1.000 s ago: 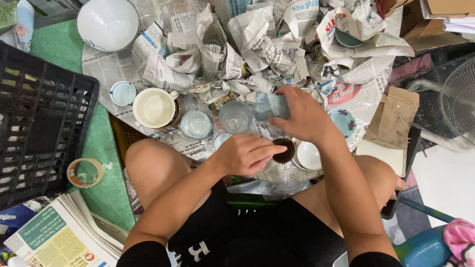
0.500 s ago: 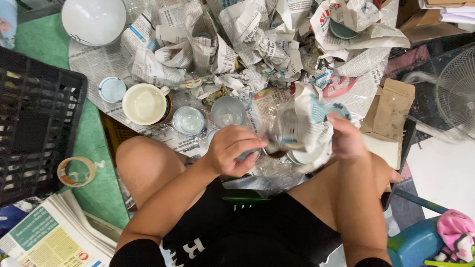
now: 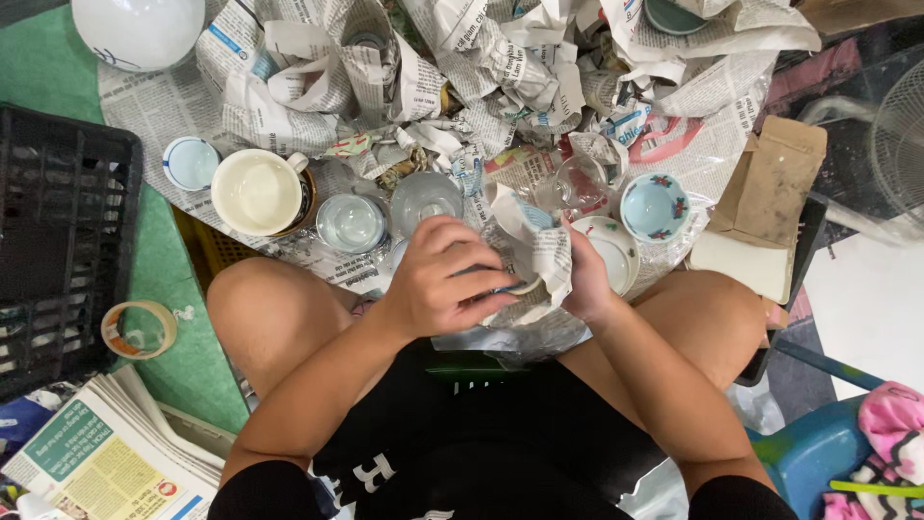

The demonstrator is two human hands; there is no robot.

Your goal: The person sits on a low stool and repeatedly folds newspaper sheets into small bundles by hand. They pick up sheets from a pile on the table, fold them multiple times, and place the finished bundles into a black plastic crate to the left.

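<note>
I sit with my knees apart over a spread of newspaper. My left hand (image 3: 438, 279) grips a small cup (image 3: 520, 285) that is mostly hidden under my fingers. My right hand (image 3: 585, 277) holds a crumpled newspaper sheet (image 3: 539, 246) against the cup's right side, and the paper folds over its top. Just beyond my hands stand a clear glass (image 3: 423, 197) and a glass dish (image 3: 351, 223). A white saucer (image 3: 616, 252) lies right beside my right hand.
A cream mug (image 3: 257, 191), a small blue-white dish (image 3: 190, 163), a flowered bowl (image 3: 653, 206) and a clear glass (image 3: 580, 181) stand among crumpled newspapers (image 3: 500, 67). A black crate (image 3: 58, 241) is at left, with a tape roll (image 3: 139, 329), stacked newspapers (image 3: 106, 453), cardboard (image 3: 770, 207).
My right hand reached forward, came back with a newspaper sheet, and now presses it around the cup that my left hand has kept holding near my lap.
</note>
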